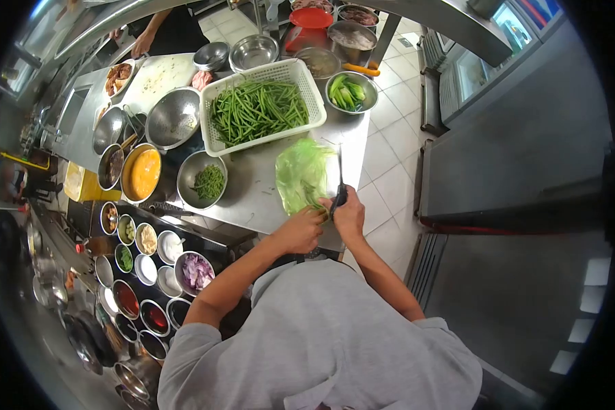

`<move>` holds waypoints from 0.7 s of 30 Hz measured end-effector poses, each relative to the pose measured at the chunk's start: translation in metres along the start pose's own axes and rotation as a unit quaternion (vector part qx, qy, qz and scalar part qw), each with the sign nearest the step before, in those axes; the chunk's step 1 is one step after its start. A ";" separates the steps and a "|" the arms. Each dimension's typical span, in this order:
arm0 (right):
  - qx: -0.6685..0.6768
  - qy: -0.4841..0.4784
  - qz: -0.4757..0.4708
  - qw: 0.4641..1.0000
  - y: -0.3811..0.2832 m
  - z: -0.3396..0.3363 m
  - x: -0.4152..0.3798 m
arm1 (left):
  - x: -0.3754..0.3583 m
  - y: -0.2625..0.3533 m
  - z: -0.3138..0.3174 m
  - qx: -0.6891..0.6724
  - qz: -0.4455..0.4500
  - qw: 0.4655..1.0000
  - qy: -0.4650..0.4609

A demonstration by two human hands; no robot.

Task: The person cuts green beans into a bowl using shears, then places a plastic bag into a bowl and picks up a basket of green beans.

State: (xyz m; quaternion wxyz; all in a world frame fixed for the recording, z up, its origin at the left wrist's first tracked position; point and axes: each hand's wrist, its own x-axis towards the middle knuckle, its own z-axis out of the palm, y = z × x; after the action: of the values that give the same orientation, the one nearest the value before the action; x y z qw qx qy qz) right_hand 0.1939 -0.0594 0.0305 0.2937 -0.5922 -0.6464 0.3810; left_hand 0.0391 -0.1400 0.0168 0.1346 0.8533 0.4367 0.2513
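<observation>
My right hand (349, 213) is wrapped round the black handles of a pair of scissors (340, 179), whose narrow blades point away from me. Close beside it, my left hand (303, 229) has its fingers pinched together at the near end of a light green plastic bag (301, 171). I cannot tell what sits between those fingertips. The crumpled bag lies on the steel table (256, 195). Beyond it stands a white plastic basket (314, 102) heaped with long green beans (258, 113). To the left, a steel bowl (188, 195) holds short-cut green pieces (209, 182).
A bowl of leafy green vegetables (348, 93) stands near the table's right edge. Left are a pot of orange liquid (144, 174), a large steel bowl (173, 117) and several small containers, including chopped purple onion (197, 271). Another person's hand (143, 44) is at the white cutting board (158, 85).
</observation>
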 end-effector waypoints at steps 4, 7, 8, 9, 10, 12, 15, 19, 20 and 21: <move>-0.106 -0.004 0.021 0.994 0.004 0.000 0.004 | 0.001 0.003 0.002 -0.032 -0.010 0.998 -0.049; -0.041 0.026 -0.001 0.999 0.011 -0.015 -0.002 | -0.005 -0.010 0.020 -0.189 -0.243 0.950 0.051; -0.043 0.025 -0.001 0.999 0.017 -0.019 -0.004 | 0.000 -0.024 0.021 -0.087 -0.201 0.974 0.058; -0.032 0.021 -0.003 0.999 0.024 -0.021 -0.004 | 0.005 -0.036 0.018 0.017 -0.157 0.985 0.065; -0.022 0.018 -0.006 1.000 0.032 -0.021 -0.003 | 0.010 -0.045 0.013 0.017 -0.158 0.985 0.067; -0.013 0.008 -0.015 1.000 0.051 -0.019 -0.002 | 0.020 -0.057 0.007 0.130 -0.030 0.991 -0.001; -0.040 0.010 -0.039 0.998 0.061 -0.018 -0.001 | 0.022 -0.067 0.007 0.152 -0.005 0.988 -0.006; -0.007 0.009 -0.034 0.999 0.057 -0.023 -0.008 | 0.015 -0.071 0.001 0.190 -0.050 0.978 -0.067; 0.011 0.006 -0.024 1.000 0.057 -0.024 -0.008 | 0.014 -0.070 -0.003 0.193 -0.048 0.977 -0.076; 0.012 0.008 -0.023 1.000 0.058 -0.023 -0.008 | 0.015 -0.069 -0.005 0.195 -0.045 0.976 -0.085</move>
State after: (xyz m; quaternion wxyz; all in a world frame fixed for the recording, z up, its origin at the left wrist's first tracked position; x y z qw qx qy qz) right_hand 0.2458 -0.0639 -0.0055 0.3145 -0.5768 -0.6529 0.3770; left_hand -0.0025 -0.0874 -0.0056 0.0135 0.8606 0.5025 0.0817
